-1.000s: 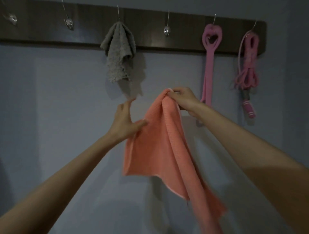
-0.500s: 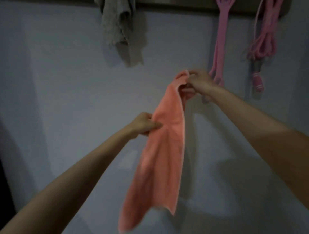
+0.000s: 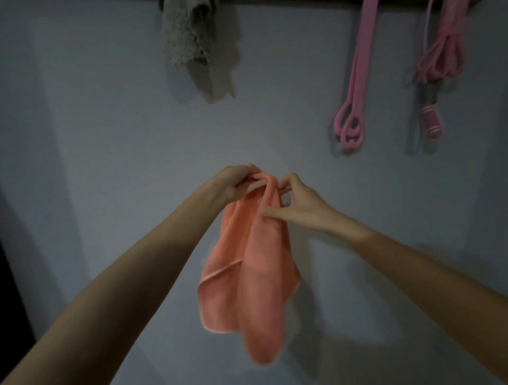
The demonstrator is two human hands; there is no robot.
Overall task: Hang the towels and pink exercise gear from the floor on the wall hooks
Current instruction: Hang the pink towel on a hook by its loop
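Observation:
An orange towel [image 3: 255,285] hangs folded in front of the pale wall, gathered at its top. My left hand [image 3: 233,182] grips that top fold from the left. My right hand [image 3: 295,202] pinches the same fold from the right, fingers partly spread. Up on the wall a grey towel [image 3: 182,35] hangs at the upper left. A pink resistance band [image 3: 356,82] and a pink skipping rope [image 3: 437,71] hang at the upper right. The hooks themselves are out of frame.
The dark wooden hook rail [image 3: 302,1] shows only as a thin strip at the top edge. A dark vertical edge [image 3: 7,261] runs down the far left. The wall [image 3: 96,165] between the hanging items is bare.
Both hands have come together lower in view, and the left hand has shifted up to the towel's top fold. The towel is now doubled over. The camera has tilted down, hiding the hooks.

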